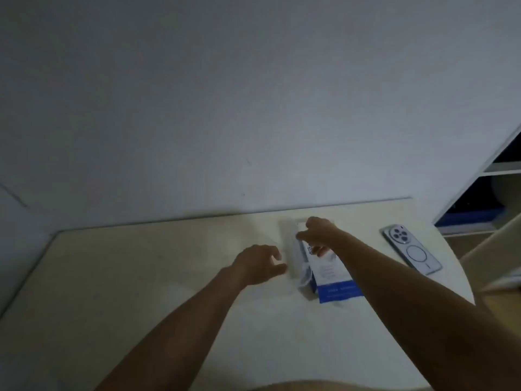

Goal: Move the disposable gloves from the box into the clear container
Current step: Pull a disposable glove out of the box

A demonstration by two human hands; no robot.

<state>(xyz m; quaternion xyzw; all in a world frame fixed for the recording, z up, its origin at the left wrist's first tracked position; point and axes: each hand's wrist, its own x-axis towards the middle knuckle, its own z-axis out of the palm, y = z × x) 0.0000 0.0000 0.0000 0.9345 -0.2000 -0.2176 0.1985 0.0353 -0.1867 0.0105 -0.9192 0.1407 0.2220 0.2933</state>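
- The white and blue cardboard glove box stands on the pale cream table, right of centre and partly hidden under the right forearm.
- The clear plastic container stands just beside the box on its left. It is blurred and faint against the tabletop.
- A crumpled bit of clear film, possibly the disposable gloves, shows at the left face of the box, between box and container. It is too blurred to be sure.
- The right hand hangs over the far top end of the box, with the thumb pointing left toward the container's rim and the fingers bent down onto the box top. Whether they pinch a glove or only touch the cardboard cannot be told.
- The left hand hovers low over the table just left of the container, fingers loosely spread and curved and holding nothing. The thumb tip is very near the container's side, but contact is unclear.
- A pale blue phone lies face down near the table's right edge, well apart from the box.
- A white shelf unit stands beyond the table on the right, against the plain white wall.
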